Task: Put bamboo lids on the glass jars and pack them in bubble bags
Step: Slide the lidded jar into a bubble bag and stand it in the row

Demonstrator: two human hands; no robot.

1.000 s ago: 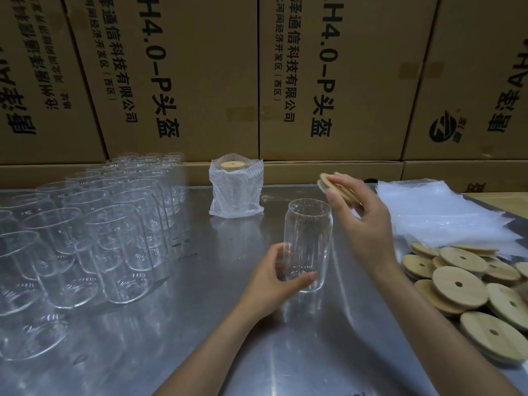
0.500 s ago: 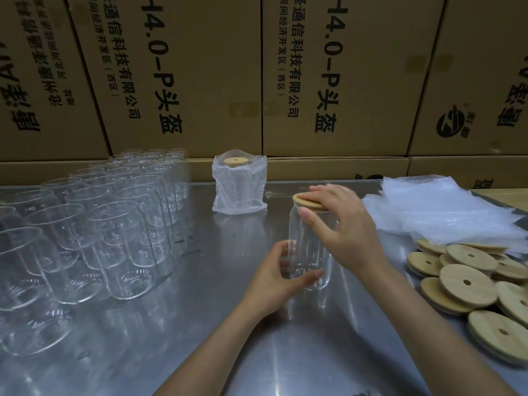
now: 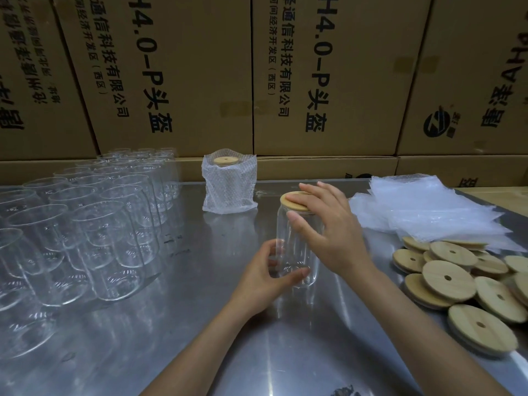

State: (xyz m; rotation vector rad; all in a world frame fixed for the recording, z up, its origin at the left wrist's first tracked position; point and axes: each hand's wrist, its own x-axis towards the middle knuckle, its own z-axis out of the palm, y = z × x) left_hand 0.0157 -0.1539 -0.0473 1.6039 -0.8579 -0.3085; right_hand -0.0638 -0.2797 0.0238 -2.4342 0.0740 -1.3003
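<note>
A clear glass jar (image 3: 288,247) stands upright on the steel table (image 3: 200,324) in the middle. My left hand (image 3: 265,281) grips its lower part, thumb in front and fingers behind. A bamboo lid (image 3: 291,200) lies on the jar's mouth. My right hand (image 3: 328,227) presses flat on that lid with straight fingers, the thumb down the jar's side. Behind them stands a lidded jar inside a bubble bag (image 3: 228,185). Several loose bamboo lids (image 3: 448,278) lie at the right, next to a stack of flat bubble bags (image 3: 428,210).
Several empty glass jars (image 3: 85,224) crowd the table's left side. Printed cardboard boxes (image 3: 328,81) form a wall along the back edge. Bare steel shows at the front between my forearms and the jars.
My right hand brought the bamboo lid down from above onto the jar's mouth and has flattened on top of it. My left hand stayed on the jar.
</note>
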